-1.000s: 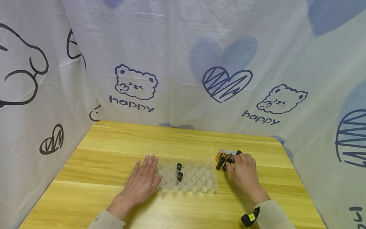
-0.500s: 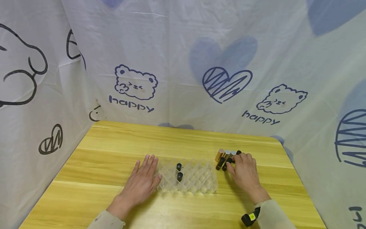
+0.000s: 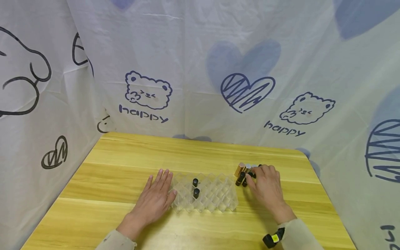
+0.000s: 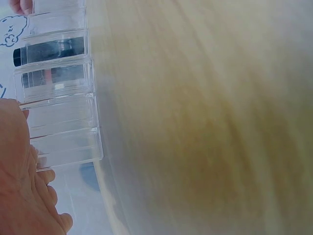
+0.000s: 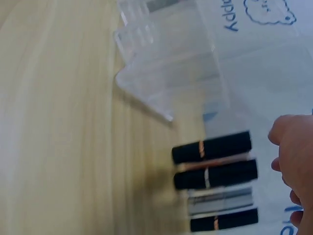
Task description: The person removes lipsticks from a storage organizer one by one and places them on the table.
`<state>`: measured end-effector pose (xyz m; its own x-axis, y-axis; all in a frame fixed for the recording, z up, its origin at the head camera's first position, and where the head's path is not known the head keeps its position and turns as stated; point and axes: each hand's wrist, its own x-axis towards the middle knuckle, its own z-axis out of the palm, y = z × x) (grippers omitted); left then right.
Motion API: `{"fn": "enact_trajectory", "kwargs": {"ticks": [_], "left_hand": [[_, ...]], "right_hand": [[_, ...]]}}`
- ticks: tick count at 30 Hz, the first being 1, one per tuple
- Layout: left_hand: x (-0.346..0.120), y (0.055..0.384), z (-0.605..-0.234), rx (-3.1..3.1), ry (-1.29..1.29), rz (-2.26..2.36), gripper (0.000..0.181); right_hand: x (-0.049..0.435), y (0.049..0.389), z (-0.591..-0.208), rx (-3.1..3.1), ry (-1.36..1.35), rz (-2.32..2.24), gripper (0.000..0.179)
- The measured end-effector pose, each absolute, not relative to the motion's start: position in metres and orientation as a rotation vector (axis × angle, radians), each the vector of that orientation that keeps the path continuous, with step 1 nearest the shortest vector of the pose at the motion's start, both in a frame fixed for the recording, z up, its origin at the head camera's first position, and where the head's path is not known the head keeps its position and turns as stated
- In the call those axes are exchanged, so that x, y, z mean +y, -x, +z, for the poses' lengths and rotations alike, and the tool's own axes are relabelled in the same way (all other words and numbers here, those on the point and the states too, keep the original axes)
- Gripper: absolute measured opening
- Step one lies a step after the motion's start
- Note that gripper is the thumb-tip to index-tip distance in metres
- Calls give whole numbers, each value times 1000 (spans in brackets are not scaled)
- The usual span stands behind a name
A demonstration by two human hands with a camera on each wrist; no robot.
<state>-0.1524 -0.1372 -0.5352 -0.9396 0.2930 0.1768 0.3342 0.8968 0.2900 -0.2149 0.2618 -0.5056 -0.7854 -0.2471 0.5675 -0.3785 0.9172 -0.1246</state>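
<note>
A clear plastic lipstick organizer (image 3: 220, 194) with diamond-shaped cells stands mid-table, holding two black-capped lipsticks (image 3: 196, 193). My left hand (image 3: 154, 198) lies at the organizer's left end, fingers straight, thumb along its edge. In the left wrist view, those two lipsticks (image 4: 51, 50) show through the clear wall. My right hand (image 3: 267, 185) hovers over a group of upright lipsticks to the right, fingers bent. In the right wrist view, its thumb side (image 5: 296, 156) is apart from the black lipsticks (image 5: 215, 175) with metallic bands. A gold lipstick (image 3: 239, 169) stands behind; others are partly hidden by the hand.
The wooden table (image 3: 175, 229) has its far edge against a white curtain (image 3: 187, 52) printed with bears and hearts. The lipstick group stands close to the organizer's right end. A black strapped device (image 3: 271, 239) sits at the right wrist.
My right hand's fingertips have shifted slightly left over the lipsticks, covering more of a silver-capped one. My left hand and the organizer have stayed in place.
</note>
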Motion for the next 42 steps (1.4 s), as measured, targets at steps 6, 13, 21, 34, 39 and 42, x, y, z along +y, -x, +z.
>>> {"fn": "enact_trajectory", "kwargs": {"ticks": [6,13,21,34,39,42], "left_hand": [[-137,152,-536,-2935,486,-477,68],[-137,152,-536,-2931,485,-465,68],[-137,152,-537,-2926,481,-486,68],[-137,152,-537,-2924,482,-492,68],[-138,152,-537,-2922,480,-490,68],[-138,152,-537,-2920,481,-485,68]], "right_hand": [[244,209,-496,-2408,-540,290,27],[216,200,-495,-2312,-689,321,40],[176,186,-498,-2310,-814,357,24],[134,173,-502,-2371,-897,312,25],[128,172,-503,-2376,-912,289,27],[125,172,-504,-2387,-920,277,27]]}}
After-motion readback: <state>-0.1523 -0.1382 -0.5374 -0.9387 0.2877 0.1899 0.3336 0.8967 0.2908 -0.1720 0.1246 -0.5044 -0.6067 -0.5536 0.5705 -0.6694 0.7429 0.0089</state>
